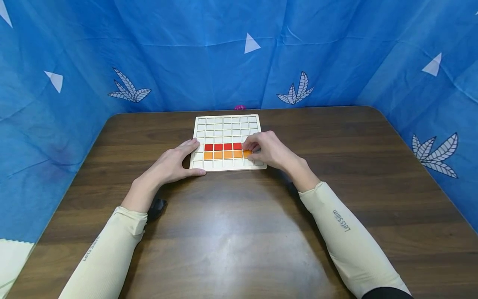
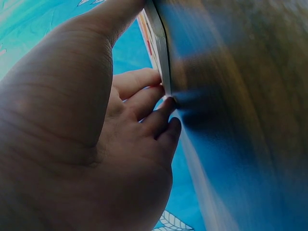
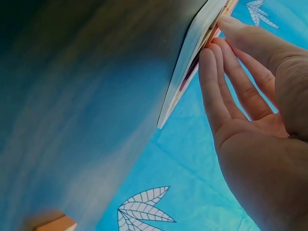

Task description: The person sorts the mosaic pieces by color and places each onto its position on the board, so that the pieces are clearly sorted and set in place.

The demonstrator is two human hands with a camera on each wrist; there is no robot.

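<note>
A pale grid board (image 1: pixel 228 165) lies flat near the far side of the table. It carries a row of red tiles (image 1: pixel 218 147) and, nearer, a row of orange tiles (image 1: pixel 228 155). My left hand (image 1: pixel 169 164) spans the board's near left corner, its thumb at the near edge and its fingers, mostly straight, along the left edge. Over the right end of the coloured rows is my right hand (image 1: pixel 270 151), with bent fingers and the thumb low by an orange tile. Its fingertips cover part of the red row; whether they pinch a tile is hidden.
The brown wooden table (image 1: pixel 224 232) stretches around the board. Blue cloth (image 1: pixel 209 54) with leaf and triangle prints hangs behind and at both sides. A small dark device (image 1: pixel 157 208) sits under the left wrist. An orange-brown object (image 3: pixel 55 222) shows low in the right wrist view.
</note>
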